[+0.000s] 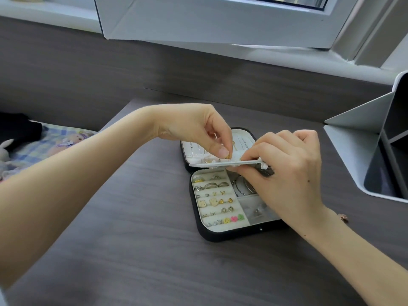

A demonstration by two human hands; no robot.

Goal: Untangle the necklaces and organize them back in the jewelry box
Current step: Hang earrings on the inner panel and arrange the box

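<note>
A black jewelry box [212,234] lies open on the dark wooden desk, its cream tray filled with rings and several earrings. Thin necklace chains [241,143] lie in the lid's cream lining. A white flap [220,163] stands out flat between lid and tray. My left hand [198,127] hovers over the lid and pinches a small gold piece [226,156] at the flap's edge. My right hand [284,171] grips the flap's right end, covering the tray's right compartments and some silver bangles [241,187].
A white folding stand with a tablet [366,155] sits at the desk's right edge. A small pink-gold trinket [344,217] lies beside my right wrist. Left of the desk is a bed with plush toys [64,140]. A white window frame [220,23] hangs above the back panel.
</note>
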